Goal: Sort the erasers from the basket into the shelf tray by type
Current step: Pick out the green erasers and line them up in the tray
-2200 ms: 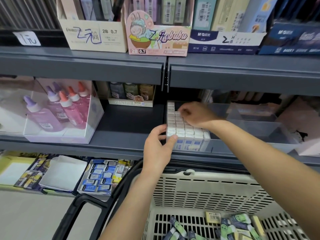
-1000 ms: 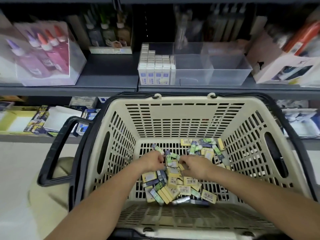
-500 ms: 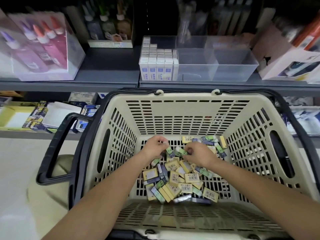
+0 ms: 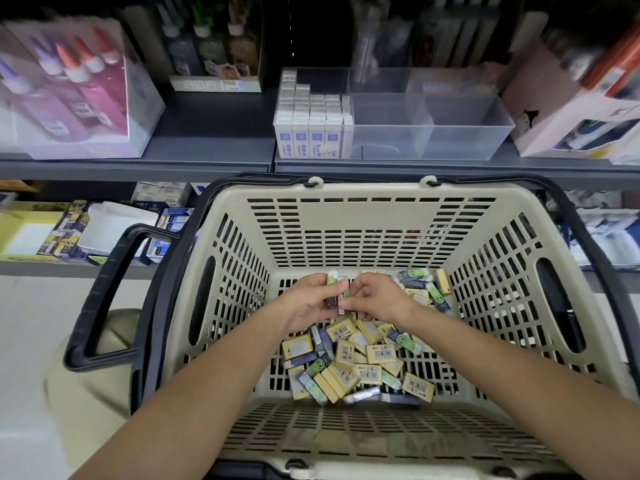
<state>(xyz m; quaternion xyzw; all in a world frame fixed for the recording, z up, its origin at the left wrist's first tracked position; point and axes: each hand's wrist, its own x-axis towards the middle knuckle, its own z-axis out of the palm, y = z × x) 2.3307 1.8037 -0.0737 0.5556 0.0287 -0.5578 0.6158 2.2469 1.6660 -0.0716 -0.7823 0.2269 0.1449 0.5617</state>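
While the loose erasers (image 4: 356, 362) lie heaped on the basket (image 4: 370, 230) floor, the left hand (image 4: 308, 303) and right hand (image 4: 379, 299) meet above them, both pinching green-ended erasers (image 4: 332, 279). The shelf tray (image 4: 433, 133) holds white erasers (image 4: 311, 112) in its left compartment.

Beige slotted basket (image 4: 374, 216), black handles; yellow, green, purple erasers (image 4: 356, 362); clear tray (image 4: 433, 133), white-blue erasers (image 4: 311, 123)
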